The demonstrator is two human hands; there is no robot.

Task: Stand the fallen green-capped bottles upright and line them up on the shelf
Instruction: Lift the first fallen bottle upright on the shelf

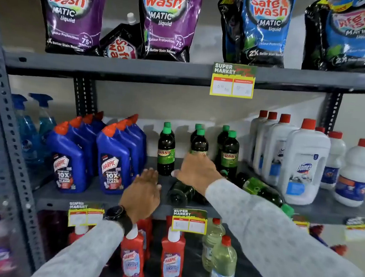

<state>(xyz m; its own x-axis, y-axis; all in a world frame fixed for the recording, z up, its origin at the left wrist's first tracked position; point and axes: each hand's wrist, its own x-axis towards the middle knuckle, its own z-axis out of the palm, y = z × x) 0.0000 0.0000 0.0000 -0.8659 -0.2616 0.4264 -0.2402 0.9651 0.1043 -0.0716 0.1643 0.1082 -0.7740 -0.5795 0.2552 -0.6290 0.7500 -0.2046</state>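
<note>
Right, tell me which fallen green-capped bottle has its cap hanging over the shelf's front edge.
The right-hand fallen bottle, beside the white Domex bottle; the other fallen one points its base forward.

- Middle shelf (106,195): toilet-cleaner bottles (113,156) stand in two rows at left, spray bottles (35,125) further left and behind.
- Upright capped bottles (166,150) stand mid-shelf, in pairs front to back, right of the toilet-cleaner rows.
- One fallen bottle (181,192) lies before them at the shelf's front edge; another fallen bottle (261,190) lies to its right, cap toward the front.
- Large jugs (303,162) stand right of the fallen pair.
- Right hand (196,170) is at the middle upright pair; left hand (142,192) is left of the near fallen bottle.
- Pouches (167,20) on the shelf above; smaller bottles (172,256) on the shelf below.
</note>
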